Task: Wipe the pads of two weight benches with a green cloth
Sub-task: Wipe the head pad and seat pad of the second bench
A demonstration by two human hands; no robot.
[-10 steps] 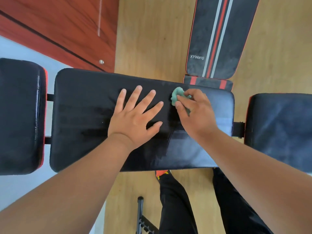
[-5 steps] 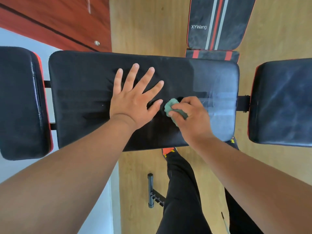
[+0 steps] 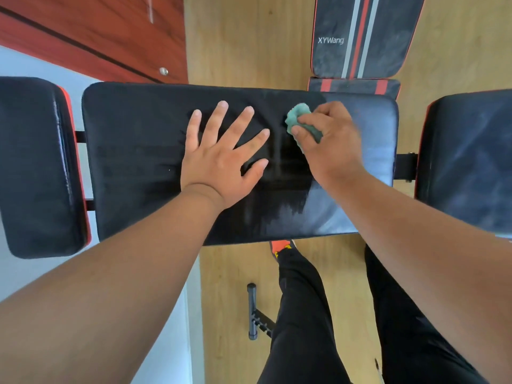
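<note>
Your right hand (image 3: 329, 139) grips the bunched green cloth (image 3: 300, 120) against the long black pad (image 3: 138, 162), right of centre frame; your left hand (image 3: 221, 159) lies flat, fingers spread, just beside it.

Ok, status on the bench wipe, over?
Left hand flat on middle pad. Right hand grips green cloth near pad's far edge. Right part looks dusty, unwiped. Nothing in the way.

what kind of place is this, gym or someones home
Probably a small gym or home workout room. A black padded weight bench fills the view, a second striped bench pad lies beyond it, both on a wooden floor.
</note>
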